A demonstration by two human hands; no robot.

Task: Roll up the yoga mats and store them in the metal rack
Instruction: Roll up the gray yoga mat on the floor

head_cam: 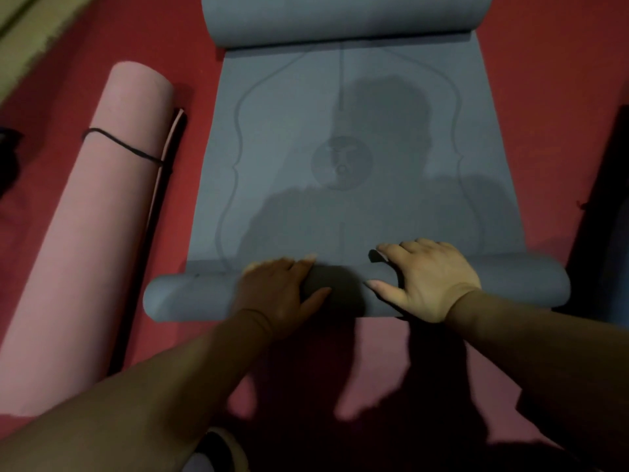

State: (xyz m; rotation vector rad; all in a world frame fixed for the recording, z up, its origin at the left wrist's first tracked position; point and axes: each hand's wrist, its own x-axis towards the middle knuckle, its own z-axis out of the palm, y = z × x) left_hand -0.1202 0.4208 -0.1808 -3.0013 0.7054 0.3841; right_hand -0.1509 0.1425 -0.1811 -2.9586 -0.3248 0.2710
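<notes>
- Two bare forearms reach up from the bottom edge of the frame, one from the lower left and one from the lower right, over a red floor (384,356) that lies in heavy shadow there.
- The left hand (279,291) lies palm down on the rolled near end of a grey yoga mat (340,131), just left of the frame's centre, fingers spread flat and gripping nothing, the thumb angled toward the right.
- The right hand (427,279) rests the same way just right of centre, open and flat, fingertips over the far edge of the roll onto the flat part of the mat (it looks paler than the left, being better lit).
- The roll (190,296) under the hands runs across the lower middle of the frame from left to right; the hands are near each other on its middle, not touching.
- Beyond the roll the grey mat lies flat toward the top of the frame, with faint curved lines and a round emblem (341,163) in the middle, and a person's shadow over it.
- At the top edge the mat's far end curls over into a broad fold (343,18).
- On the left, a pink mat (98,233) lies fully rolled, running from lower left to upper left, bound by a black cord (122,148) near its far end.
- Something dark sits at the right edge, too dim to identify.
</notes>
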